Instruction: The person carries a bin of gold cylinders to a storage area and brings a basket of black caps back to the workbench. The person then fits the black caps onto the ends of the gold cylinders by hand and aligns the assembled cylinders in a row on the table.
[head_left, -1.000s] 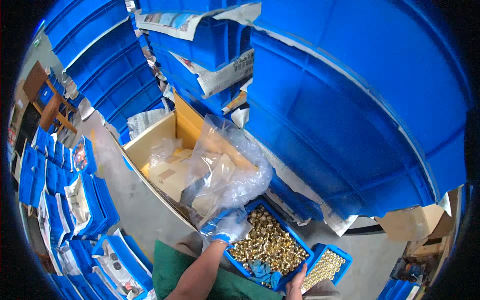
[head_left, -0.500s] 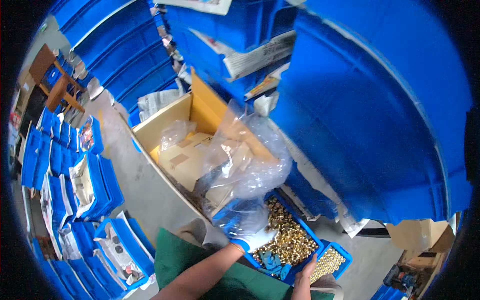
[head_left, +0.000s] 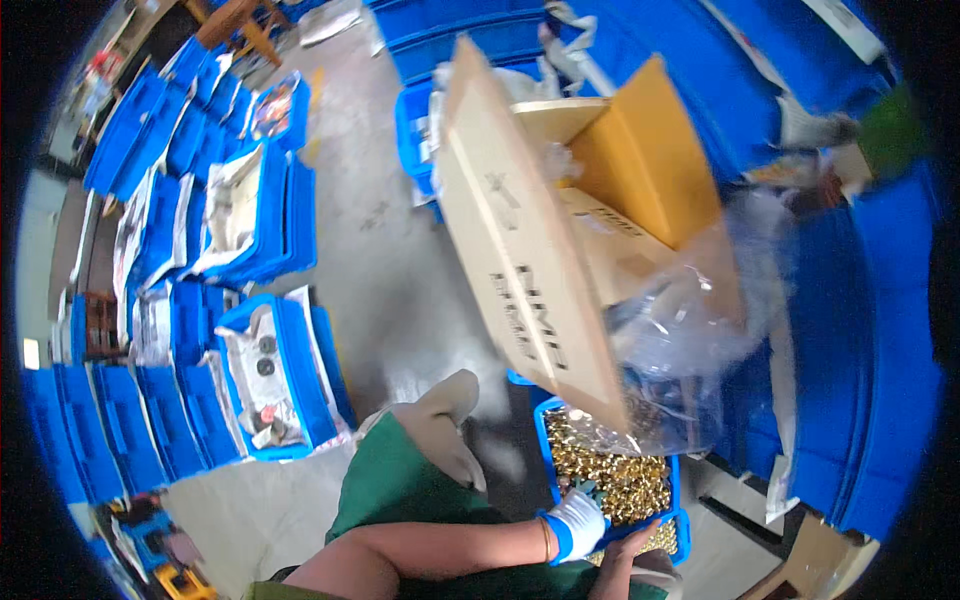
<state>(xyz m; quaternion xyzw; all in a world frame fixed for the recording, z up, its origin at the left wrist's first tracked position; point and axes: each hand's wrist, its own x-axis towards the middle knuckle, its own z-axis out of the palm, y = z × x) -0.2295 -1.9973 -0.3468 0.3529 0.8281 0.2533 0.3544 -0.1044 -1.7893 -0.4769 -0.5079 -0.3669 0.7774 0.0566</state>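
Head view shows two hands at the lower middle, near a blue bin (head_left: 676,488) which is full of shiny gold metal pieces (head_left: 625,470). Left hand (head_left: 578,524) wears a white glove with a blue cuff, and its forearm comes across from the lower left. This hand is at the near left side of the bin, with the fingers directed to a teal cloth thing (head_left: 589,489) that lies on the gold pieces. I cannot tell if the fingers pinch the cloth or only rest beside it. Right hand (head_left: 634,541) is bare and lies at the near edge of the same bin, above a smaller blue bin (head_left: 685,540) with small pale gold pieces. Its fingers look close together, but whether they grip the rim I cannot tell.

Beyond the gold pieces stands an open cardboard box (head_left: 530,255), and a clear plastic bag (head_left: 695,315) hangs from it over the far end of the full bin. Large blue bins (head_left: 830,310) are stacked along the right. On the left, across the grey floor (head_left: 390,270), there are many more blue bins; one paper-lined bin (head_left: 328,400) contains dark round pieces. A wooden chair (head_left: 235,25) is far behind.
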